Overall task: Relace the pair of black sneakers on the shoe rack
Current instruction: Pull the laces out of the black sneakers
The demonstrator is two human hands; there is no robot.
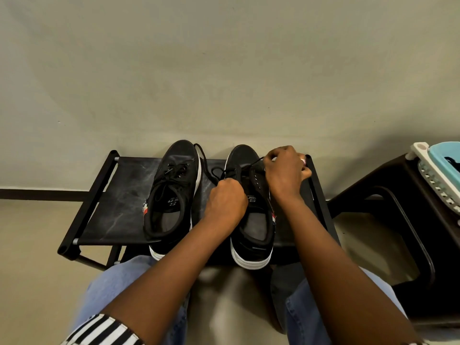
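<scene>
Two black sneakers with white soles stand side by side on the black shoe rack (117, 195), toes toward the wall. The left sneaker (171, 195) has laces through its upper eyelets, with a loose end trailing to its right. Over the right sneaker (251, 220), my left hand (226, 202) is curled into a fist over the tongue, gripping the black lace (251, 164). My right hand (286, 170) pinches the other end of that lace near the toe, on the shoe's right side. The lace runs taut between both hands.
A dark plastic stool (388, 220) stands right of the rack, carrying a light blue and white basket (440, 170). A pale wall rises directly behind the rack. My knees in blue jeans are just below the rack's front edge.
</scene>
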